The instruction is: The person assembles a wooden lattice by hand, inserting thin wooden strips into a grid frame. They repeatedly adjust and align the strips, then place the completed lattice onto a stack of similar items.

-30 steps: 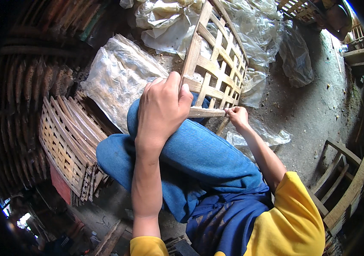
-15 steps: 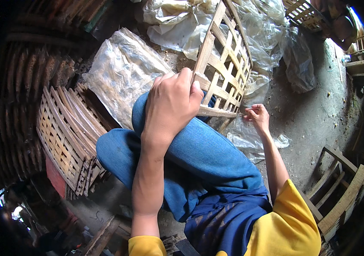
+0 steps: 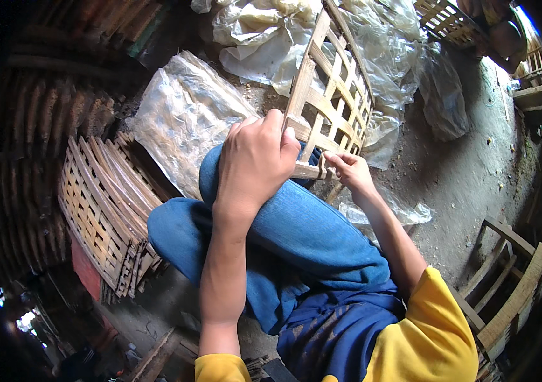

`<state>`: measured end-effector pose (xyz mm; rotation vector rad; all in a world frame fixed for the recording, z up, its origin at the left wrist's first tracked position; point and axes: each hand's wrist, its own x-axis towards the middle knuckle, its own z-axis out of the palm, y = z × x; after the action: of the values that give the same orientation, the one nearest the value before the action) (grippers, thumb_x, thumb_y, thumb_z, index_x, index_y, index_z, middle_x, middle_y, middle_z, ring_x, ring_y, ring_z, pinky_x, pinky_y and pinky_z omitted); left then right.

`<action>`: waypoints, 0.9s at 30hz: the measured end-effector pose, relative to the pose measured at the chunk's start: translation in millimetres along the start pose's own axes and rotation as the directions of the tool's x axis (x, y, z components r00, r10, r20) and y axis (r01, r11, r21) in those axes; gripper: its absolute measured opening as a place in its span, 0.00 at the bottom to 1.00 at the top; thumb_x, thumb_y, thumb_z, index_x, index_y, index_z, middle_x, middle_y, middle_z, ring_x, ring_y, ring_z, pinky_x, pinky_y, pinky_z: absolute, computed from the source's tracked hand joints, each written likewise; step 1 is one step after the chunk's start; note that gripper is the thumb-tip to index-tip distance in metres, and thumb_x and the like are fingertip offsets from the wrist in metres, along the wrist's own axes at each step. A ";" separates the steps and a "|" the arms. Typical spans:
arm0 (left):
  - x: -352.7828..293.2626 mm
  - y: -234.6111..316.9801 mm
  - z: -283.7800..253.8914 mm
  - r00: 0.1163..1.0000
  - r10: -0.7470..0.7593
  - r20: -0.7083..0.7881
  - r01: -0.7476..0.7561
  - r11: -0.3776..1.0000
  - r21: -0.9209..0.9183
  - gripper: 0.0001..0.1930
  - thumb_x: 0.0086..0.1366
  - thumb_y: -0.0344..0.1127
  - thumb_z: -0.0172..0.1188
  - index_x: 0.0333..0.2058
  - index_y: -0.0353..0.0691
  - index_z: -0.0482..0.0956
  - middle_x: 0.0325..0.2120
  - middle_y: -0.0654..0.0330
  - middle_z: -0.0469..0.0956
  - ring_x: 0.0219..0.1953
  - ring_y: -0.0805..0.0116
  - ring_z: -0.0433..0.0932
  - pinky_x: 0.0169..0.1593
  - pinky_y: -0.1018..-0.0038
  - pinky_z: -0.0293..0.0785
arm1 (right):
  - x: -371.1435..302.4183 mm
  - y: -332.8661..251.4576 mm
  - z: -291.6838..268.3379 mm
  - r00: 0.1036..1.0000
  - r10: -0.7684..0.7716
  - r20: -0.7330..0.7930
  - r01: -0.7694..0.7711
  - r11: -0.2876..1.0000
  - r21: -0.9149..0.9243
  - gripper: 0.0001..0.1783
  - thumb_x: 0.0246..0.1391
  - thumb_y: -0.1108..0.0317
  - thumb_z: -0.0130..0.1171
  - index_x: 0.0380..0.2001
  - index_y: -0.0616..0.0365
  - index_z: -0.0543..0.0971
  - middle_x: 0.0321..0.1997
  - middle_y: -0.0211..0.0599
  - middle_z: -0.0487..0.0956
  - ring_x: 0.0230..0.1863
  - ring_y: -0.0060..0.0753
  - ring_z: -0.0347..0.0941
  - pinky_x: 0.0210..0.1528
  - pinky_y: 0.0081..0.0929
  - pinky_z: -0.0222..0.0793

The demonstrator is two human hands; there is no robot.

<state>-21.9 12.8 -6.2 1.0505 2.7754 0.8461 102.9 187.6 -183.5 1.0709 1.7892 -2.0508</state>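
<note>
A woven bamboo panel (image 3: 334,118) with a wooden frame stands tilted above my raised knee. My left hand (image 3: 253,156) is closed round the panel's near left corner, its thumb pressed on the frame. At the panel's lower edge, my right hand (image 3: 351,172) pinches a thin brownish strip (image 3: 322,164), which appears looped over the frame bar. The fingertips touch or nearly touch that bar. Under the panel, my legs in blue jeans (image 3: 309,223) are bent, and the lower corner lies close to the thigh.
On the left stands a stack of woven panels (image 3: 96,216). Crumpled plastic sheeting (image 3: 188,108) covers the ground ahead, with more beyond the panel. A wooden frame (image 3: 516,293) lies at the right. Another person (image 3: 500,35) and a woven piece (image 3: 446,24) are at the far right.
My right hand has moved left, from beside the panel to its lower edge, and now pinches the strip there. My left hand keeps its hold; the panel has barely shifted.
</note>
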 end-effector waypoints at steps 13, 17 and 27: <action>-2.3 -3.5 3.4 0.999 -0.022 -0.025 0.024 0.996 0.084 0.10 0.64 0.34 0.57 0.31 0.32 0.72 0.24 0.40 0.76 0.33 0.36 0.77 0.39 0.47 0.71 | 6.1 9.5 18.2 0.998 0.026 -0.058 -0.006 0.949 0.315 0.09 0.58 0.61 0.67 0.32 0.56 0.85 0.23 0.20 0.75 0.23 0.14 0.63 0.27 0.17 0.57; -3.0 -6.3 1.9 1.000 -0.024 -0.015 0.024 0.999 0.039 0.10 0.64 0.34 0.57 0.30 0.32 0.72 0.24 0.40 0.76 0.32 0.36 0.77 0.39 0.47 0.71 | 14.7 28.6 11.5 0.985 -0.050 -0.168 0.077 0.985 0.157 0.12 0.61 0.61 0.58 0.34 0.57 0.83 0.24 0.23 0.75 0.25 0.16 0.64 0.27 0.23 0.61; -6.0 -6.1 2.2 0.999 -0.012 -0.039 0.013 1.000 0.023 0.10 0.65 0.35 0.57 0.30 0.33 0.72 0.23 0.40 0.76 0.32 0.38 0.77 0.40 0.48 0.71 | 4.2 174.3 -145.9 0.944 -0.100 -0.315 -0.265 0.342 -0.902 0.32 0.52 0.55 0.66 0.59 0.55 0.73 0.62 0.56 0.73 0.58 0.63 0.73 0.58 0.51 0.73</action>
<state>-20.5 6.3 -11.9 1.0307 2.8269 0.8440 258.3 282.8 -319.5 1.0247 2.4311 -0.4083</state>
